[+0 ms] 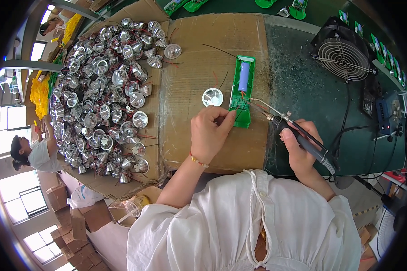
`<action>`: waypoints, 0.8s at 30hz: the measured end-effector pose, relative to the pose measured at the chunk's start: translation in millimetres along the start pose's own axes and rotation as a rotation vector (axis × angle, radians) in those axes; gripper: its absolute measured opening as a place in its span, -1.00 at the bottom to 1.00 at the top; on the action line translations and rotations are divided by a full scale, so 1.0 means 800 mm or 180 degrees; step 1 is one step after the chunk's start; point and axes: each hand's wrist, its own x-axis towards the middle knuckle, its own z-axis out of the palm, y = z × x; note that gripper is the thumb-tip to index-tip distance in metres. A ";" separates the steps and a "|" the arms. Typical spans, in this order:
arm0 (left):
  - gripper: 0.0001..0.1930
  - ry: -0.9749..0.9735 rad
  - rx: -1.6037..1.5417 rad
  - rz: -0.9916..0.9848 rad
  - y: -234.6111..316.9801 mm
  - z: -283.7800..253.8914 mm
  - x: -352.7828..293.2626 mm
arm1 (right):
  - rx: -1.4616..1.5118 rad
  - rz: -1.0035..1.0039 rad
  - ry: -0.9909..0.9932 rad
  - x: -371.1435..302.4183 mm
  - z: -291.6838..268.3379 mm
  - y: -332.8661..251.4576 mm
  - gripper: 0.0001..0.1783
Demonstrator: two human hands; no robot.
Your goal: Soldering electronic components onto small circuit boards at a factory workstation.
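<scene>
Right hand: the right hand [302,147] was closed around the dark handle of a soldering iron with a thin metal shaft [288,122], whose tip reached the lower part of the green board.
Left hand: the left hand [209,132] was pinched, thumb against forefinger, on what looked like a thin wire at the lower left edge of the board; the wire itself was too fine to make out with certainty.
Work piece: a flat green plastic housing with a blue cylindrical battery cell in its upper half [242,90] lay on the brown cardboard sheet [190,77] that covered the bench [303,90], just in front of both hands.
Progress: the cell was already seated in the housing and red and black leads ran from it; the joint under the iron tip seemed to be in the making, not finished.
Left to do: a single round silver reflector cup [212,97] lay just beside the housing, not yet joined to it as far as could be seen.
Stock: a large heap of silver reflector cups with trailing wires [104,90] lay on the cardboard to the left, so much work appeared to remain.
Further out: a black fan with a wire grille [343,54] stood at the far right of the bench.
</scene>
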 end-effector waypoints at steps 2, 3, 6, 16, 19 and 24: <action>-0.84 0.0002 -0.0011 -0.0001 0.000 0.000 0.000 | -0.0081 -0.0015 0.0000 0.000 0.000 0.002 -0.81; -0.84 0.0003 0.0001 -0.0019 0.001 0.000 0.000 | -0.0053 -0.0015 0.0010 -0.001 0.000 0.003 -0.81; -0.84 -0.0023 -0.0044 -0.0108 0.001 0.000 0.001 | 0.0008 0.0081 0.0024 -0.002 0.001 0.004 -0.81; -0.87 0.0191 -0.0057 0.0132 -0.001 0.003 0.005 | 0.0195 0.0408 -0.0011 -0.001 0.008 0.006 -0.81; -0.87 0.0162 -0.0125 0.0071 -0.002 0.004 0.008 | 0.0460 0.0622 0.0126 0.001 0.015 0.010 -0.81; -0.87 0.0148 0.0039 0.0111 -0.002 0.003 0.008 | 0.0545 0.0895 0.0137 0.003 0.021 0.013 -0.81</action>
